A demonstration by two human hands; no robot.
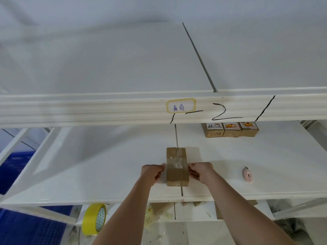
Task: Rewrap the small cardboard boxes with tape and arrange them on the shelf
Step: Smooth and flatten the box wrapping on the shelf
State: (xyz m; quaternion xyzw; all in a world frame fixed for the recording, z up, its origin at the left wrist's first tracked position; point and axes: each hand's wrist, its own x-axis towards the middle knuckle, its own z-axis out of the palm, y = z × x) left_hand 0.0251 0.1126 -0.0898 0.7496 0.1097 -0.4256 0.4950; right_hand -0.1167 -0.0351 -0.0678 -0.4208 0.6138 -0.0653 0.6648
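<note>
Cardboard box held between both hands on the white shelf

Cardboard box (pixel 177 167), brown and oblong, lies flat on the white shelf (pixel 106 167), over the dark seam between two shelf panels. Clear glossy tape crosses its top, wrinkled in the middle, and a slit runs along its far end. The left hand (pixel 152 172) pinches the box's left side, fingers curled; the right hand (pixel 200 171) pinches its right side the same way, so each grip is closed on the box.

Beyond the box and to its right, three small cardboard boxes (pixel 231 129) stand touching in a row, with printed orange-and-white labels on top; the leftmost bears handwritten marks too small to read. A pink utility knife (pixel 247 175) lies on the shelf, well right of the box. Above the box, the ribbed front beam (pixel 88 108) of the upper shelf carries a yellow-bordered label (pixel 181 106) with blue handwriting and black marker strokes, one shaped like a "2". Below and left of the box, a roll of yellow tape (pixel 94 219) hangs under the shelf edge.
</note>
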